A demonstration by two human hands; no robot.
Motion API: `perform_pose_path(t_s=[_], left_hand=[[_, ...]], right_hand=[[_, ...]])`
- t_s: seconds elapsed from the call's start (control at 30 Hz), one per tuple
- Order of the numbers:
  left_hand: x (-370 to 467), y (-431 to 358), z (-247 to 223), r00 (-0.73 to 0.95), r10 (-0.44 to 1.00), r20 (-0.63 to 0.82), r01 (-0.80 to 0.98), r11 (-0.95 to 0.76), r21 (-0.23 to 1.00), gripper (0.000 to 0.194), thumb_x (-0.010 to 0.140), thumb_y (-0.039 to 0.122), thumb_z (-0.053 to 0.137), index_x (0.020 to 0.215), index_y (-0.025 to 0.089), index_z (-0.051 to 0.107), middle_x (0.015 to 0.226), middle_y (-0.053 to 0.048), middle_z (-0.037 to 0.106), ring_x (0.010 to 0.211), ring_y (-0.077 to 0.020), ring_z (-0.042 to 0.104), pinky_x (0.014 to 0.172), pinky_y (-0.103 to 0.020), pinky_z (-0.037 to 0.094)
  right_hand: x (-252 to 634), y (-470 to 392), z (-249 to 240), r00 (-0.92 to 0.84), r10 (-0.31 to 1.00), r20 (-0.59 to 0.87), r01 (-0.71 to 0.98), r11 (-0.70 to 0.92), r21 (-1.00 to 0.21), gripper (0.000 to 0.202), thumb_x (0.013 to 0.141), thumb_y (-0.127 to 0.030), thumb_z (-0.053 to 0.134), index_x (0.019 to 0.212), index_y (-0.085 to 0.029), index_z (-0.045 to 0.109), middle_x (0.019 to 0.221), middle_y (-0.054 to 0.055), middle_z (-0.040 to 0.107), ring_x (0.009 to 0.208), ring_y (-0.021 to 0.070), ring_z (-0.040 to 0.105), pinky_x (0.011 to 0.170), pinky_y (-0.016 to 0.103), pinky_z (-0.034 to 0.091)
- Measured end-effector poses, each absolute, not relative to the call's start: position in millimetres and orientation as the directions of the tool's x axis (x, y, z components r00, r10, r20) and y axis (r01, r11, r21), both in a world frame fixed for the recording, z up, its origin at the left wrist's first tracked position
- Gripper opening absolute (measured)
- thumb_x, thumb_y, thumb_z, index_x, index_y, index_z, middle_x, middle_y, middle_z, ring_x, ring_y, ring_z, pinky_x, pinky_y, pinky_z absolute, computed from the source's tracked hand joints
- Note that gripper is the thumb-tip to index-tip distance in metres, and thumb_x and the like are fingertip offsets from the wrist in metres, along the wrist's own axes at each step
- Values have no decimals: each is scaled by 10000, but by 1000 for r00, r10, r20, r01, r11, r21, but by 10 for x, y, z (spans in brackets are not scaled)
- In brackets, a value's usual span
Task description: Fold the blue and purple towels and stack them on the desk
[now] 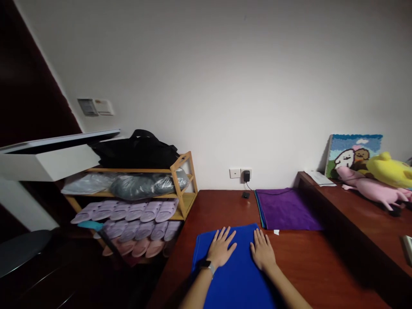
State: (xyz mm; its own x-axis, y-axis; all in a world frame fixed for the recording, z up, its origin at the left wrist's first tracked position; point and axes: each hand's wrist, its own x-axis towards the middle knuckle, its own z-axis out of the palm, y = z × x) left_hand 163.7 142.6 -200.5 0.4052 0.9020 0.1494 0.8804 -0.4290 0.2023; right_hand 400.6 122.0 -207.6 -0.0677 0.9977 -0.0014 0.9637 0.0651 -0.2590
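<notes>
A blue cloth [238, 274] lies spread on the reddish-brown wooden table [219, 206], its lower part running out of the frame. My left hand [221, 248] rests flat on its upper left part, fingers stretched out, a watch [207, 266] on the wrist. On the upper right part of the cloth lies my right hand [263, 249], palm down with the fingers extended. Neither hand grips anything. To the right and farther back is a flat purple cloth [286, 210], with blue and green edges showing under its left side.
A black plug [246, 176] sits in the wall socket, its cable reaching the table. Left stands a wooden rack [180, 184] with several purple slippers [128, 212] and a black bag [141, 150]. On the raised right surface are plush toys [370, 182] and a picture [357, 150].
</notes>
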Motion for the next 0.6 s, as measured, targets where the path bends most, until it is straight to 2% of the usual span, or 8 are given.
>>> perform_pose_path(t_s=[0.17, 0.3, 0.37, 0.47, 0.6], left_hand=[[1579, 1678, -1876, 464, 873, 149, 859, -484, 167, 525, 1041, 530, 374, 1547, 390, 385, 1638, -28, 385, 1523, -265, 310, 1238, -519, 246], [1869, 1571, -1961, 463, 838, 288, 854, -509, 110, 512, 1061, 417, 346, 1570, 365, 349, 1660, -32, 340, 1527, -254, 300, 1244, -506, 247], [1977, 1456, -2053, 449, 837, 313, 854, -505, 127, 523, 1060, 449, 333, 1578, 379, 322, 1669, -25, 318, 1531, -258, 292, 1245, -514, 245], [1810, 1342, -2143, 301, 927, 224, 922, -343, 182, 549, 1041, 533, 328, 1562, 365, 374, 1649, -49, 357, 1527, -300, 298, 1234, -565, 235], [1074, 1315, -2033, 19, 992, 123, 988, -38, 150, 575, 1026, 499, 349, 1561, 295, 398, 1652, -80, 338, 1526, -312, 295, 1226, -572, 228]], right_hand=[[3932, 1308, -2098, 16, 1000, -9, 956, -18, -293, 695, 1018, -476, 177, 1611, -117, 232, 1679, 54, 161, 1564, 230, 107, 1272, 454, 109], [3957, 1288, -2234, 37, 999, 26, 956, -28, -293, 693, 1010, -473, 201, 1604, -124, 272, 1676, 71, 174, 1563, 239, 110, 1270, 472, 98], [3969, 1279, -2280, 52, 998, 22, 958, -44, -283, 690, 1005, -461, 207, 1607, -129, 266, 1676, 73, 177, 1562, 244, 119, 1269, 483, 95], [3987, 1259, -2325, 60, 998, 14, 956, -54, -287, 696, 1007, -476, 186, 1616, -144, 236, 1685, 65, 161, 1564, 235, 118, 1270, 475, 92], [4051, 1239, -2354, 37, 999, 6, 942, -33, -334, 710, 1010, -492, 173, 1615, -126, 238, 1689, 68, 162, 1567, 233, 102, 1272, 471, 87]])
